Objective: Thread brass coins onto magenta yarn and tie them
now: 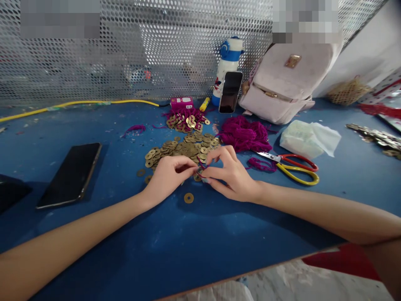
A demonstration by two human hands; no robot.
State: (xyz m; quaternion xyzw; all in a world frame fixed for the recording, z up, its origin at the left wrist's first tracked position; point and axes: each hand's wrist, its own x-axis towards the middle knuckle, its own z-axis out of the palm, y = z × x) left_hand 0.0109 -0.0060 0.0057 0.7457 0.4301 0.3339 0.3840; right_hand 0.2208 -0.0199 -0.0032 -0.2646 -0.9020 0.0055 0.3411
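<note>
Blue tbl [125,234]: brass coins [184,148] (fuzzy cord [202,165])

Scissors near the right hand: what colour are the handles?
Scissors: one red handle, one yellow; head view.

A blue-topped worktable [194,242] with scuffed, dusty paint carries everything. A flat black smartphone [70,175] lies at the left. Near the middle spreads a heap of round brass coins with square holes [184,149], and a single loose brass coin [188,197] lies just in front of it. Behind it lies a smaller cluster of coins tangled in magenta thread [185,120]. A mound of magenta yarn [244,136] sits to the right of the heap, then scissors with red and yellow handles [293,168] and a crumpled white plastic bag [308,138]. A pale pink backpack [288,83], a white-and-blue bottle [228,62] and an upright dark phone [230,92] stand at the back. A yellow cable [78,103] runs along the rear edge.
</note>
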